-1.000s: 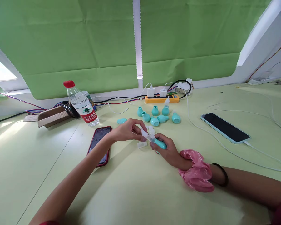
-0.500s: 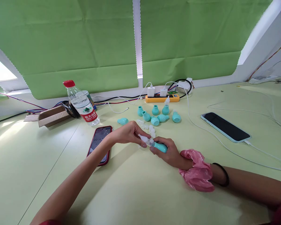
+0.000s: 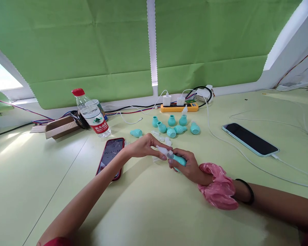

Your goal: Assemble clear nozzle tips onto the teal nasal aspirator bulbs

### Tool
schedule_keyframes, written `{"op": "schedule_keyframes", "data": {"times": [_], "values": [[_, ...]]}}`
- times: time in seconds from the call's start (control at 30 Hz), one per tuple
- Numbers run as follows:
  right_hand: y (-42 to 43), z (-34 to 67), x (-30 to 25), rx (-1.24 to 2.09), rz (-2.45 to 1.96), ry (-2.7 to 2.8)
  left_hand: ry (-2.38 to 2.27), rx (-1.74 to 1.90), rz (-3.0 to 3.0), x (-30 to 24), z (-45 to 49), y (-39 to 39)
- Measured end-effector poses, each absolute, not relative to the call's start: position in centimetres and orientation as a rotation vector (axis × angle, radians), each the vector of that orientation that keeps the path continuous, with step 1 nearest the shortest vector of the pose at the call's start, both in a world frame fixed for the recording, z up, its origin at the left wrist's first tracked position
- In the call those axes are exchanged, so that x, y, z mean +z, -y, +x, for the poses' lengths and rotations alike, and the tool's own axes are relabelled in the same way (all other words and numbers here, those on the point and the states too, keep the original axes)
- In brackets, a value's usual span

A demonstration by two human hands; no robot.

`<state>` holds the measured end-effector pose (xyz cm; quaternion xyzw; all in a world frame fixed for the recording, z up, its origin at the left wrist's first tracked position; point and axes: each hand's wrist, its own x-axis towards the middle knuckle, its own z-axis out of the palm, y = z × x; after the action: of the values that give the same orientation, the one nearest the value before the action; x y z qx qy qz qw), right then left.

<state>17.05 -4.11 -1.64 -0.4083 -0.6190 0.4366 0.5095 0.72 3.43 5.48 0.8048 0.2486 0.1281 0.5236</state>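
My left hand (image 3: 145, 147) pinches a translucent white nozzle tip (image 3: 162, 149) between thumb and fingers. My right hand (image 3: 191, 168) is closed around a teal rubber bulb (image 3: 180, 160), whose neck meets the wide end of the nozzle; how far the two are joined I cannot tell. Just beyond my hands several loose teal bulbs (image 3: 171, 132) lie or stand on the table. One standing bulb (image 3: 183, 120) at the back bears a clear tip (image 3: 185, 110). Loose clear plastic parts (image 3: 157, 136) lie behind my left hand, partly hidden by it.
A red-cased phone (image 3: 110, 153) showing a timer lies under my left forearm. To its left stand a water bottle (image 3: 93, 114) and an open cardboard box (image 3: 63, 128). An orange power strip (image 3: 179, 108) is at the back; a charging phone (image 3: 250, 139) and white cables lie right.
Both hands hold the same nozzle and bulb. The right fingers have shifted slightly on the bulb, with the fingertips now curled closer to its neck. The whole view has moved a little.
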Motion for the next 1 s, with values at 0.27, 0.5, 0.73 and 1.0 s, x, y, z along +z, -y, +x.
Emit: {"op": "schedule_keyframes", "data": {"times": [0.27,0.5,0.73,1.0], "values": [[3.3,17.3,-2.5,1.234,-0.797,1.366,-0.793,0.716,1.797,7.4,-0.1,-4.0],[3.1,17.1,-2.5,1.239,-0.895,1.38,-1.091,1.568,1.545,7.7,-4.2,-8.1],[3.1,17.1,-2.4,1.242,-0.911,1.432,-1.187,1.639,1.465,5.2,-3.6,-9.3],[3.1,17.0,-2.2,1.227,-0.945,1.466,-1.249,1.388,1.497,4.5,-1.5,-12.9]]}}
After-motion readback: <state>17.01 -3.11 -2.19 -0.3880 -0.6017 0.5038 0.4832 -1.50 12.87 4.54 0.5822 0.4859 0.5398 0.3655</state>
